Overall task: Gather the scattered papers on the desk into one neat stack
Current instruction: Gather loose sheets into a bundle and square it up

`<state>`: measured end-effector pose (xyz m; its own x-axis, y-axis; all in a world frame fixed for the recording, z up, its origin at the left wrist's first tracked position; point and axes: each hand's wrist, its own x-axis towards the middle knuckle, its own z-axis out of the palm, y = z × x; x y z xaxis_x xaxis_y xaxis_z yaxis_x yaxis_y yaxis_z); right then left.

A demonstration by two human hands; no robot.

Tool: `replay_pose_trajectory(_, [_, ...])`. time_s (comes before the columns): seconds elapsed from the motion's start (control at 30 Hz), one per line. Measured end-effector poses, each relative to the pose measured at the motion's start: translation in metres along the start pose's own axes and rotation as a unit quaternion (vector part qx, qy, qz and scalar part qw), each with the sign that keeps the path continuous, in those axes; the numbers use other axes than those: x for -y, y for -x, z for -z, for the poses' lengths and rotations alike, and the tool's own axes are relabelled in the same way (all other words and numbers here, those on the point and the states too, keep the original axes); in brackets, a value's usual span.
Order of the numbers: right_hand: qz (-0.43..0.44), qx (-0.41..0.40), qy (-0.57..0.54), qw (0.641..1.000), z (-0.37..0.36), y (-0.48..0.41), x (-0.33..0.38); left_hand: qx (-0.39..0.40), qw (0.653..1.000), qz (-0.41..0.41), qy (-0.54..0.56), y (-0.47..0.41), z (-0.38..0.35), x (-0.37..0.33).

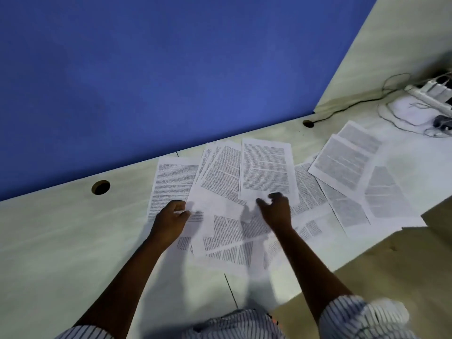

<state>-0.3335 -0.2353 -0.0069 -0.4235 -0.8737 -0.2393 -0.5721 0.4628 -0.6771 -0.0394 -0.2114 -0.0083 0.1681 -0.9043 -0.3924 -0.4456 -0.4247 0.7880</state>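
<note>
Several printed sheets lie scattered and overlapping on the pale desk [61, 236]. One sheet [171, 179] lies at the left, a fanned bunch [220, 172] in the middle with an upright sheet [265, 167] on top. More sheets [340, 162] spread to the right, and others [227, 236] lie nearer me. My left hand [171, 217] has its fingers curled and pinches the lower edge of the left sheet. My right hand [276, 211] hovers just above the bottom edge of the upright sheet with thumb and fingers apart, holding nothing.
A blue partition [146, 69] runs along the back of the desk. Two round cable holes [100, 187] [308, 123] sit near it. A power strip [430, 94] with cables lies at the far right. The desk's right edge drops to a wooden floor [391, 265].
</note>
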Motion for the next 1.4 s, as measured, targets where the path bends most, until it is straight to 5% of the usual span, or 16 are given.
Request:
replay_pose_trajectory(0.23, [-0.086, -0.048, 0.148, 0.984, 0.015, -0.109, -0.013, -0.026, 0.989, 0.064, -0.132, -0.028, -0.039, -0.035])
replay_pose_trajectory(0.57, [0.100, 0.008, 0.243, 0.965, 0.001, -0.101, -0.060, -0.092, 0.967, 0.133, -0.197, -0.082, -0.061, -0.061])
replay_pose_trajectory(0.87, [0.096, 0.034, 0.214, 0.971, 0.015, -0.114, -0.058, -0.152, 0.937, 0.132, -0.286, -0.096, -0.082, -0.072])
replay_pose_trajectory(1.13, [0.073, 0.055, 0.194, 0.977, 0.018, -0.114, -0.054, -0.115, 0.944, 0.130, -0.281, -0.107, -0.076, -0.063])
replay_pose_trajectory(1.4, [0.054, 0.068, 0.205, 0.975, 0.017, -0.116, -0.052, 0.015, 0.969, 0.099, -0.227, -0.125, -0.061, -0.072])
